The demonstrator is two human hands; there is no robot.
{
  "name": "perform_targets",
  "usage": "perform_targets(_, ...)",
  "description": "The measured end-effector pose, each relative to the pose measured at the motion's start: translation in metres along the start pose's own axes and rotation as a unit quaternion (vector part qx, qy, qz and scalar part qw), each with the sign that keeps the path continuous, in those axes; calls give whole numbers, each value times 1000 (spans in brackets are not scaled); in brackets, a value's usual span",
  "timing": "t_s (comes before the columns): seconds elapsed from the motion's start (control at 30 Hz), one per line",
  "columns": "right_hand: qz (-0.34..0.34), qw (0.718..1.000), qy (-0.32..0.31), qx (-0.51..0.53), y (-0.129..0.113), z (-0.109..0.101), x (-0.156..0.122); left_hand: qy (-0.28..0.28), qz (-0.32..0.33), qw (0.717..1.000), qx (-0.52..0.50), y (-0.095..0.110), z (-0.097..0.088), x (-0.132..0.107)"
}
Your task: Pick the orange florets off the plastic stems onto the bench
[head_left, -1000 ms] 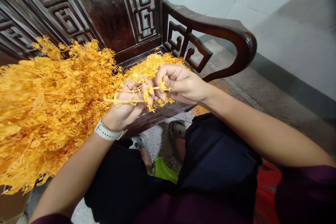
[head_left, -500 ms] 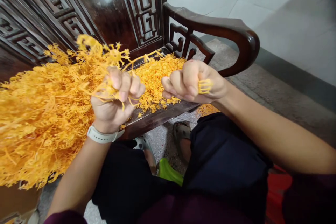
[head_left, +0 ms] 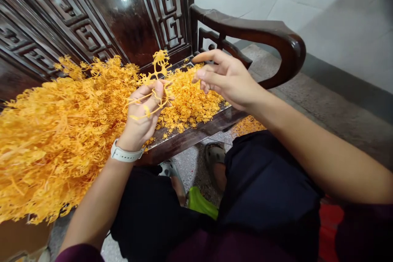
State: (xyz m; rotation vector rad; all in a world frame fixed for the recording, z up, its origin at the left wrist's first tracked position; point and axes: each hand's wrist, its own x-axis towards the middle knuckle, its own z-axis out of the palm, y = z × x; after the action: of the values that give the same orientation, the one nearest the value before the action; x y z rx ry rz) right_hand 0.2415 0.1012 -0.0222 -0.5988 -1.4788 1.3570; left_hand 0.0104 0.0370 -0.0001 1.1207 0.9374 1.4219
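My left hand (head_left: 141,120), with a pale watch strap at the wrist, grips a branched yellow plastic sprig (head_left: 161,58) between thumb and fingers. Thin stems of it cross the palm, and a spiky, flower-like piece sticks up at its top. My right hand (head_left: 230,80) is apart from the sprig, its fingers spread with nothing visible in them. Below and between both hands lies a pile of loose small spiky yellow pieces (head_left: 190,106) on the bench seat. Beside my left hand rises a large heap of yellow branched plastic (head_left: 70,131).
The dark wooden bench has a carved back (head_left: 129,20) and a curved armrest (head_left: 264,28) close to my right forearm. More yellow pieces (head_left: 247,125) lie below the seat edge. Something green (head_left: 201,204) is between my legs, and a cardboard box (head_left: 24,237) stands lower left.
My right hand has gone from a fist with a small yellow piece at it to spread fingers, and the piece is gone from it. My left hand has shifted slightly right and turned the sprig upright.
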Motion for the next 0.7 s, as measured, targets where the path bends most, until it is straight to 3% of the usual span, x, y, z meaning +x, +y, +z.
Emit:
perform_targets(0.07,-31,996,64,-57,10,0,2,11,17,1000,16,-1,2,-1)
perform_targets(0.13,-59,989,80,-108,13,6,1,26,29,999,33,-4,4,-1)
perform_targets(0.3,-75,984,-53,-154,-7,35,-15,40,71,993,83,-12,11,-5)
perform_targets(0.47,-61,991,-45,-107,-10,48,-17,30,125,982,140,-12,15,-10)
perform_targets(0.6,-40,998,-25,-37,-7,45,-12,23,101,987,121,-9,15,-12)
perform_targets(0.7,-8,998,-45,48,-9,43,-11,2,23,999,24,-3,17,-14)
